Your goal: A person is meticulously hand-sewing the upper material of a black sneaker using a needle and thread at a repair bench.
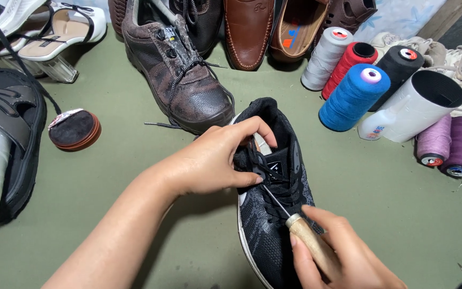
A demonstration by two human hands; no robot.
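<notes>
Right now the left hand [215, 160] pinches the tongue and lace area of a black knit sneaker [273, 214] lying on the green desk [134, 225], fingers curled over the collar and thumb pressed beneath. The right hand [338, 257] is closed around the wooden handle of a stitching awl [295, 219], whose thin metal shaft runs up under the laces toward the left fingers.

That closeness looks like the main hazard: the awl tip points straight at the left fingertips, so if it breaks through the fabric suddenly it could prick them. Pushed at a slant, the slim shaft might also bend or tear the knit upper, and the loose laces could snag on it.

Just behind the sneaker stands a worn brown lace-up boot [182, 80], with brown loafers [247, 32] further back. Thread cones sit to the right: a blue cone [351, 99], a red one [348, 67], a white one [324, 59], and purple spools [448, 144] beside a white plastic container [418, 107].
</notes>
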